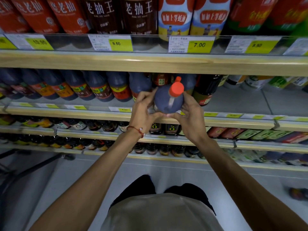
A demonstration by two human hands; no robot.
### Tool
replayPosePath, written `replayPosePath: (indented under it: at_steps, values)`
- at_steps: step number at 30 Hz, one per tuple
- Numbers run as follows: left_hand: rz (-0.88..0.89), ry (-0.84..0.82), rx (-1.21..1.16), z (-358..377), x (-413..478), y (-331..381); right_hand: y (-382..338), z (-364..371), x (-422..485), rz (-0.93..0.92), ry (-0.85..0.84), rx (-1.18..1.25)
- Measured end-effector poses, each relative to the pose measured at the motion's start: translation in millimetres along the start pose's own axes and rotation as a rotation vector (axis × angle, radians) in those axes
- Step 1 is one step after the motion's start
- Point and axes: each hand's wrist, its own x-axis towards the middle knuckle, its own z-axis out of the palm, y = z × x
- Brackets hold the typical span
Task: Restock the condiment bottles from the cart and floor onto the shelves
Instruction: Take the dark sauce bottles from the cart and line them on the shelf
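Head camera, looking down at store shelving. Both arms reach forward to the second shelf from the top. The left hand (143, 112) and the right hand (190, 117) grip one dark bottle (166, 102) between them. The left fingers curl round its left side and the right fingers round its right side, with the thumbs meeting under it. The bottle tilts toward the camera, its red cap (176, 89) nearest the lens, and it sits at the wooden front edge (83, 112) of that shelf.

A row of similar dark bottles (100, 87) with orange and red labels fills the shelf to the left, the nearest one touching the left fingertips. Right behind the held bottle stands another red-capped bottle (178, 79). Just to the right is a dark jar with a red label (206, 92), and beyond it grey shelf board (241, 100) shows.

Above, the top shelf holds large red, dark brown and blue-and-yellow bottles over yellow price tags (200, 45) reading 10.90, 9.50, 7.00 and 9.90. A red string bracelet (138, 130) circles the left wrist. Two lower shelves carry small dark bottles (166, 129). A blurred bottle (298, 194) lies on the pale floor at the far right.
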Motion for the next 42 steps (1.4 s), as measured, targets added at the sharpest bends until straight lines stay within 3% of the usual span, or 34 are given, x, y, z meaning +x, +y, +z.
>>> replayPosePath:
  at_steps: [7, 16, 23, 31, 42]
  values:
    - [-0.002, 0.149, 0.004, 25, 22, -26, 37, 23, 32, -0.079, 0.122, -0.091]
    - [-0.025, 0.072, -0.080, 38, 46, -70, 69, 50, 54, -0.070, 0.179, -0.042]
    - [-0.075, 0.118, -0.229, 36, 53, -73, 62, 51, 63, -0.007, 0.221, -0.030]
    - [-0.125, 0.292, -0.166, 43, 51, -84, 58, 60, 60, 0.042, 0.285, -0.032]
    - [-0.232, 0.292, -0.215, 44, 44, -86, 59, 73, 46, 0.148, 0.335, -0.178]
